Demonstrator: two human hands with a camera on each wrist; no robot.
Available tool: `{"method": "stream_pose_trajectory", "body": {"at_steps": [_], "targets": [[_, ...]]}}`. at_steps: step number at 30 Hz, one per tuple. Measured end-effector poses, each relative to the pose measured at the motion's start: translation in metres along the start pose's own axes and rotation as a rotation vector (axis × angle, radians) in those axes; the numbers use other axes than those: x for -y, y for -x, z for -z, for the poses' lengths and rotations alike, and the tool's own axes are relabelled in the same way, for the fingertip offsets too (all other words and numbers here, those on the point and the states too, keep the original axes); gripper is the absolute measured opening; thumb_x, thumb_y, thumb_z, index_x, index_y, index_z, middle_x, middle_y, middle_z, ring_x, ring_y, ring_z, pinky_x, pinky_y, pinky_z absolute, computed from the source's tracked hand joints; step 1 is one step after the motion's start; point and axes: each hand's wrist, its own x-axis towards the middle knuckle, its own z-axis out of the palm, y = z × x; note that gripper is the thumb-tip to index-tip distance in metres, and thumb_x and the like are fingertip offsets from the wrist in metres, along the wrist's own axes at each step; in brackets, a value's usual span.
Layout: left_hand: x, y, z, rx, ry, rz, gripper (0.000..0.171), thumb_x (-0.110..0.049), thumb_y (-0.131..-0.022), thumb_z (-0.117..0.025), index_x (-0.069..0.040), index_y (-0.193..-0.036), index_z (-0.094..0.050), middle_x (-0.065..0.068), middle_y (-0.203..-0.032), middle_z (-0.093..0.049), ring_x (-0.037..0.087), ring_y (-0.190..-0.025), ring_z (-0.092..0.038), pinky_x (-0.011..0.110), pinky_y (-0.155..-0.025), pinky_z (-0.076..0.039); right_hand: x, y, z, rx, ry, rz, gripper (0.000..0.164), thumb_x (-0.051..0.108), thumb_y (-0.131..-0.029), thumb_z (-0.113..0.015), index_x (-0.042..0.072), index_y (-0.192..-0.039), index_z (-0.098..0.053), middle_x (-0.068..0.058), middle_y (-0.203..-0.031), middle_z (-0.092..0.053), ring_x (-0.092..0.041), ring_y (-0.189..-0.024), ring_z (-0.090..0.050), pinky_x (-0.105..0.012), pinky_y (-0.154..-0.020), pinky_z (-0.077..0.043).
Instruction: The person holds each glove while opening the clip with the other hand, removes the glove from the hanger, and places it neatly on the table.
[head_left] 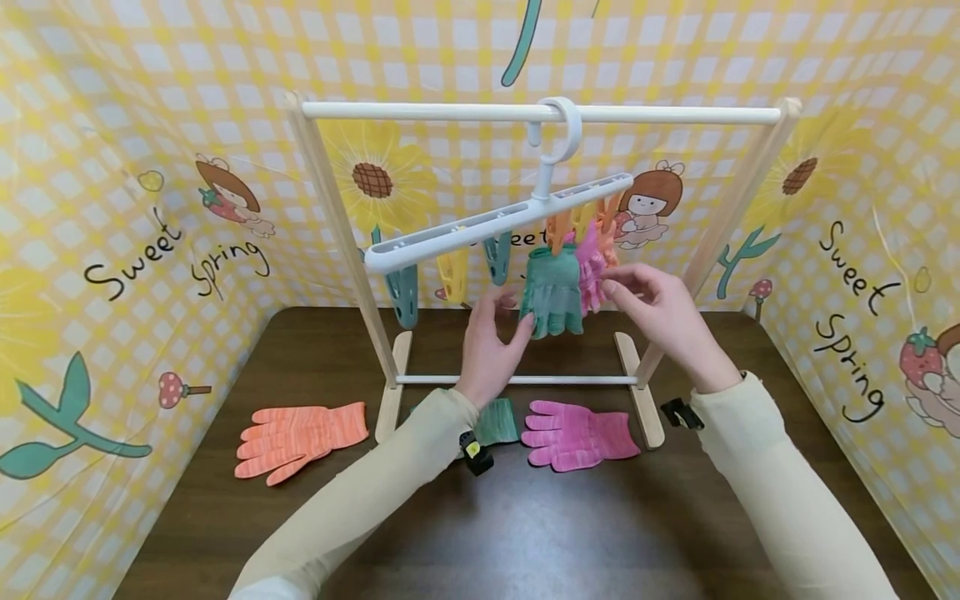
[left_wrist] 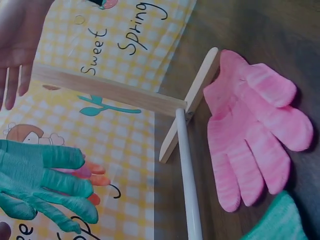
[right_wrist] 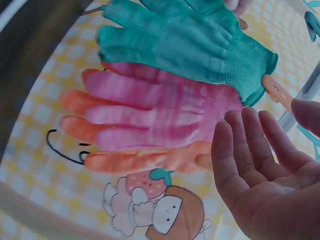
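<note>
A green glove (head_left: 553, 292) hangs by its cuff from an orange clip (head_left: 557, 229) on a grey hanger (head_left: 480, 223). Behind it hang a pink glove (right_wrist: 150, 110) and an orange glove (right_wrist: 150, 159). My left hand (head_left: 491, 342) is at the green glove's left edge, thumb and fingers spread apart; whether it touches the fabric I cannot tell. On the other side, my right hand (head_left: 660, 312) is beside the hanging pink glove. In the right wrist view its fingers (right_wrist: 240, 150) are extended and hold nothing.
The hanger hooks over the white top bar (head_left: 435, 111) of a wooden rack. Teal clips (head_left: 402, 296) and a yellow clip (head_left: 452, 275) dangle at its lower left end. On the table lie an orange glove (head_left: 300, 437), a pink glove (head_left: 577, 435) and a partly hidden green glove (head_left: 498, 421).
</note>
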Motion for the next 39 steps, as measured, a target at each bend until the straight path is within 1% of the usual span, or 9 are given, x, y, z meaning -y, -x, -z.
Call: {"method": "stream_pose_trajectory", "body": {"at_steps": [5,12,16,19,25,31,34,37,39], "targets": [[-0.004,-0.01,-0.004,0.032,0.028,0.018,0.042,-0.025,-0.102,-0.066,-0.006,-0.137,-0.054,0.012,-0.126,-0.062,0.027,-0.113,-0.06,0.046,-0.091,-0.051,0.009,-0.016,-0.004,-0.024,-0.022,0.037,0.036,0.03,-0.106,-0.062,0.005,-0.132,-0.068,-0.015,-0.125,-0.071,-0.016,-0.099,-0.067,-0.019,-0.082,-0.052],[-0.017,-0.026,-0.005,0.067,0.07,0.03,0.044,-0.024,-0.103,-0.065,-0.009,-0.143,-0.051,0.009,-0.132,-0.061,0.023,-0.114,-0.06,0.044,-0.094,-0.053,0.019,-0.031,-0.009,-0.064,-0.058,0.073,0.035,0.032,-0.106,-0.062,0.008,-0.13,-0.07,-0.012,-0.121,-0.072,-0.019,-0.101,-0.066,-0.027,-0.087,-0.05],[-0.025,-0.034,-0.005,0.068,0.103,0.048,0.042,-0.02,-0.104,-0.065,-0.007,-0.142,-0.051,0.01,-0.125,-0.065,0.023,-0.109,-0.061,0.038,-0.092,-0.053,0.025,-0.038,-0.011,-0.089,-0.07,0.089,0.036,0.031,-0.105,-0.062,0.007,-0.13,-0.07,-0.011,-0.119,-0.072,-0.013,-0.103,-0.063,-0.03,-0.094,-0.048],[-0.028,-0.04,-0.006,0.059,0.154,0.052,0.038,-0.018,-0.104,-0.064,-0.006,-0.138,-0.055,0.012,-0.117,-0.067,0.025,-0.104,-0.063,0.04,-0.088,-0.053,0.027,-0.045,-0.013,-0.098,-0.074,0.095,0.035,0.031,-0.105,-0.063,0.007,-0.13,-0.07,-0.011,-0.119,-0.072,-0.013,-0.103,-0.064,-0.029,-0.094,-0.049],[-0.032,-0.046,-0.008,0.062,0.217,0.045,0.031,-0.017,-0.105,-0.061,-0.003,-0.132,-0.058,0.013,-0.111,-0.065,0.028,-0.102,-0.064,0.043,-0.087,-0.055,0.029,-0.056,-0.017,-0.085,-0.059,0.075,0.037,0.033,-0.105,-0.062,0.007,-0.131,-0.069,-0.014,-0.117,-0.073,-0.023,-0.107,-0.067,-0.035,-0.094,-0.051],[-0.035,-0.047,-0.007,0.059,0.229,0.016,0.024,-0.011,-0.106,-0.058,-0.001,-0.128,-0.059,0.014,-0.106,-0.064,0.024,-0.097,-0.06,0.034,-0.083,-0.053,0.034,-0.061,-0.019,-0.077,-0.028,0.069,0.039,0.032,-0.106,-0.061,0.003,-0.13,-0.068,-0.016,-0.12,-0.072,-0.028,-0.11,-0.067,-0.042,-0.098,-0.05],[-0.035,-0.046,-0.007,0.045,0.246,-0.012,0.019,-0.008,-0.106,-0.057,0.0,-0.123,-0.06,0.015,-0.1,-0.062,0.024,-0.089,-0.057,0.03,-0.078,-0.048,0.036,-0.063,-0.02,-0.071,-0.027,0.06,0.04,0.034,-0.105,-0.061,0.004,-0.129,-0.068,-0.016,-0.117,-0.073,-0.028,-0.104,-0.069,-0.04,-0.097,-0.051],[-0.034,-0.044,-0.007,0.038,0.251,-0.049,0.014,-0.007,-0.106,-0.056,0.001,-0.117,-0.059,0.016,-0.091,-0.056,0.026,-0.081,-0.052,0.03,-0.073,-0.041,0.037,-0.064,-0.021,-0.064,-0.036,0.049,0.039,0.036,-0.105,-0.061,0.005,-0.128,-0.068,-0.014,-0.114,-0.073,-0.02,-0.094,-0.069,-0.032,-0.09,-0.051],[-0.034,-0.044,-0.006,0.04,0.241,-0.061,0.012,-0.007,-0.106,-0.055,0.001,-0.115,-0.059,0.014,-0.087,-0.052,0.025,-0.078,-0.05,0.03,-0.072,-0.038,0.036,-0.065,-0.023,-0.05,-0.054,0.044,0.039,0.037,-0.105,-0.061,0.005,-0.127,-0.069,-0.015,-0.104,-0.073,-0.016,-0.075,-0.069,-0.029,-0.074,-0.054]]}}
